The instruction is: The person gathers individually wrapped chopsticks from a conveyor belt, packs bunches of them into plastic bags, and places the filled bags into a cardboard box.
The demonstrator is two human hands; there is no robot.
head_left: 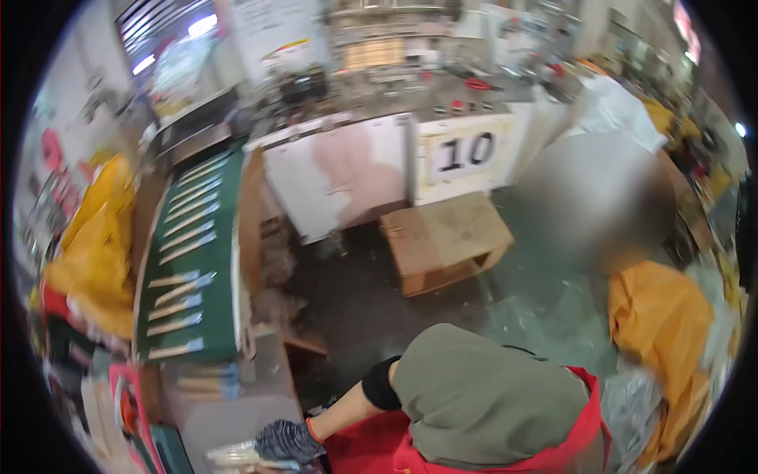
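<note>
My right hand [288,441], in a dark grey knitted glove with an orange-red edge at the wrist, is at the bottom left over the grey worktop [268,367]. Its fingers are closed round a bundle of brushes [235,455] with pale ends, blurred and partly cut off by the lower edge. More brushes [209,381] with blue-tipped ends lie on the worktop just above it. Beyond them, a row of similar brushes [185,306] lies crosswise on a green conveyor belt [213,320]. I cannot make out my left hand.
A wooden stool [446,237] stands on the floor ahead, before white panels, one marked 10 [467,152]. A blurred person [596,201] is at the right, above orange cloth [659,316]. Yellow sacking [99,245] hangs left of the belt. A pink-red frame [130,411] stands bottom left.
</note>
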